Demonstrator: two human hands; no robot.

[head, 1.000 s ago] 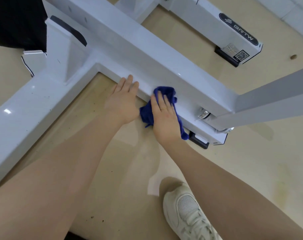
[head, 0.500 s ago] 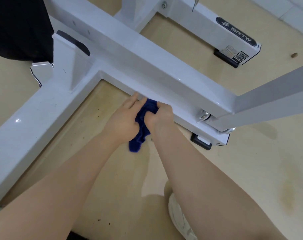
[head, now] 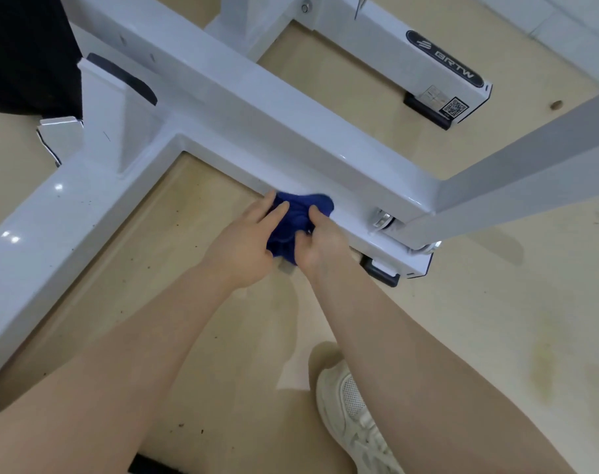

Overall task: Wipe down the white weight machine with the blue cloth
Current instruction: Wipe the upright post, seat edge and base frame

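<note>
Two hands bunch the blue cloth by the white frame

The white weight machine (head: 291,131) has bare floor (head: 462,336) below its long edge. The blue cloth (head: 296,218) was flat a second ago; now it is balled up between the left hand (head: 243,248) and right hand (head: 320,242), curled fingers gripping it, touching the frame's side

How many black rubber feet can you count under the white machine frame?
2: one black foot under the near beam's end, right of the hands; one black foot under the far beam, below the QR label. Others may be hidden.
</note>
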